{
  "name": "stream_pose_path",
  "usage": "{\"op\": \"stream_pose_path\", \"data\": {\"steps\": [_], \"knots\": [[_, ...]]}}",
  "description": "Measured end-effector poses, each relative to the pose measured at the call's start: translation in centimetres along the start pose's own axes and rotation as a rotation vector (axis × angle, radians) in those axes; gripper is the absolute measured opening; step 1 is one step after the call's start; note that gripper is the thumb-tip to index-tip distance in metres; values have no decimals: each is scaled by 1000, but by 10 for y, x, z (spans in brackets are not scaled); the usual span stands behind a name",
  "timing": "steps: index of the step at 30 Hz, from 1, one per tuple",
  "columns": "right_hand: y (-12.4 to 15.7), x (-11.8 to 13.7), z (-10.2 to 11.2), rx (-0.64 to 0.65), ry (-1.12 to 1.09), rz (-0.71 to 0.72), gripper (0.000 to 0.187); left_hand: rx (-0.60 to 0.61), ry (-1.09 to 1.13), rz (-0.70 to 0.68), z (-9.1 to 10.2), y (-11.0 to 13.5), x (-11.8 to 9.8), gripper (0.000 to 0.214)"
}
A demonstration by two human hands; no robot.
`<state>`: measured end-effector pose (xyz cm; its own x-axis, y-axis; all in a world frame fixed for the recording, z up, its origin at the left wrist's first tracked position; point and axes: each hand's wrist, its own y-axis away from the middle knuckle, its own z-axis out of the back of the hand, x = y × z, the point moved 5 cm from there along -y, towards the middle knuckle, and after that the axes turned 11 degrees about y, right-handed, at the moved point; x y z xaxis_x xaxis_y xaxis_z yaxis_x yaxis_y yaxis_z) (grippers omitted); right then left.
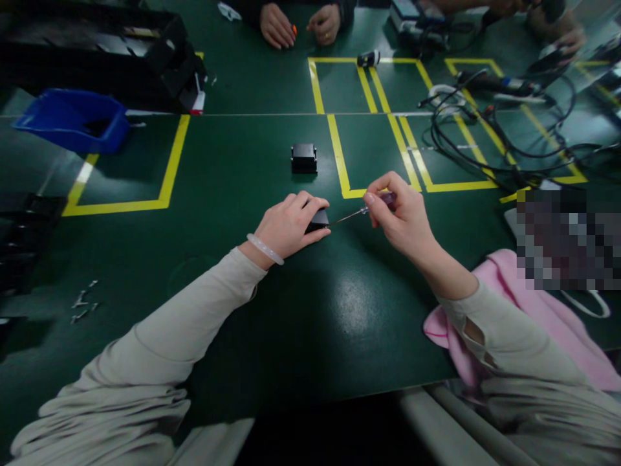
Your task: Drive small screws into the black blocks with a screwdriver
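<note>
My left hand [290, 225] lies over a small black block [317, 220] on the green table [310, 323], fingers curled round it and pressing it down. My right hand [400, 217] pinches a small screwdriver [361, 211] with a purple handle. Its thin metal shaft points left and its tip touches the right side of the block. A second black block [304, 158] stands alone a little farther back on the table.
A blue bin [72, 121] and black trays [97, 45] sit at the far left. Yellow tape [167, 181] marks boxes on the table. Tangled cables [485, 129] lie at the right. Another person's hands [301, 24] rest at the far edge. Pink cloth [533, 310] lies near right; small screws [82, 301] near left.
</note>
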<state>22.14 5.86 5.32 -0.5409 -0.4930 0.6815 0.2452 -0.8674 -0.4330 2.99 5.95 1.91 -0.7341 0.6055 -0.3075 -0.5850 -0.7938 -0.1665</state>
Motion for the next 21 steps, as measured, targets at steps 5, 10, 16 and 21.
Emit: {"op": "stream_pose_path", "data": {"steps": [5,10,16,21], "knots": [[0,0,-1,8,-27,4,18,-1,-2,0,1,0,0,46],[1,-2,-2,23,-44,-1,25,-1,0,3,1,0,0,46],[1,-2,-2,10,-36,-1,17,3,2,7,1,0,0,46],[1,0,-1,13,-29,-8,22,5,11,14,1,0,0,46]]}}
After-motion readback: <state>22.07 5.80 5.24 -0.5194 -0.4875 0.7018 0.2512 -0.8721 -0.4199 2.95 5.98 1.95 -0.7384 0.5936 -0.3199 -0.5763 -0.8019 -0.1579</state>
